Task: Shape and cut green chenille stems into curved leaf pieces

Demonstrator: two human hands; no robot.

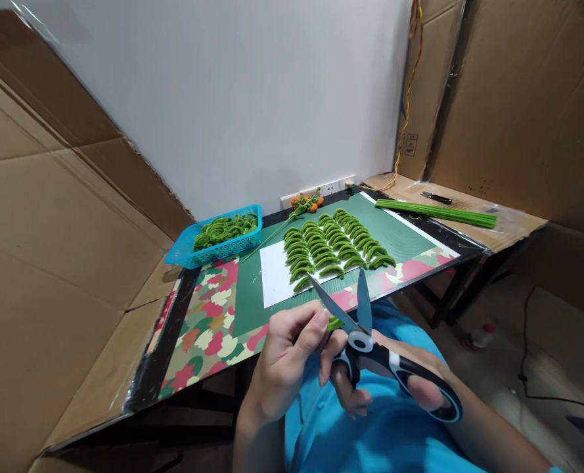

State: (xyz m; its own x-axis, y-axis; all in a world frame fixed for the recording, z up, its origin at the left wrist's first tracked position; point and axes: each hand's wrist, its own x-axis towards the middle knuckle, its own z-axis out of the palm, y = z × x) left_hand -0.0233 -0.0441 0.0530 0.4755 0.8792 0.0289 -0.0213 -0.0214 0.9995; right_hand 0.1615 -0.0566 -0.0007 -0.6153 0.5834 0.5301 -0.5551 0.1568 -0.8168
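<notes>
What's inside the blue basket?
The blue basket holds a heap of curly green pieces. Whatever might lie beneath them is covered, so I can't see that.

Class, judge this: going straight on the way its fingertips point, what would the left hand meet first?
The left hand would probably meet the open black-handled scissors with grey metal blades; depth is unclear, so the right hand might come first.

scissors [360, 340] 1 | basket [223, 250] 1 | green-piece rows [339, 242] 4 | knife [438, 198] 1
</notes>
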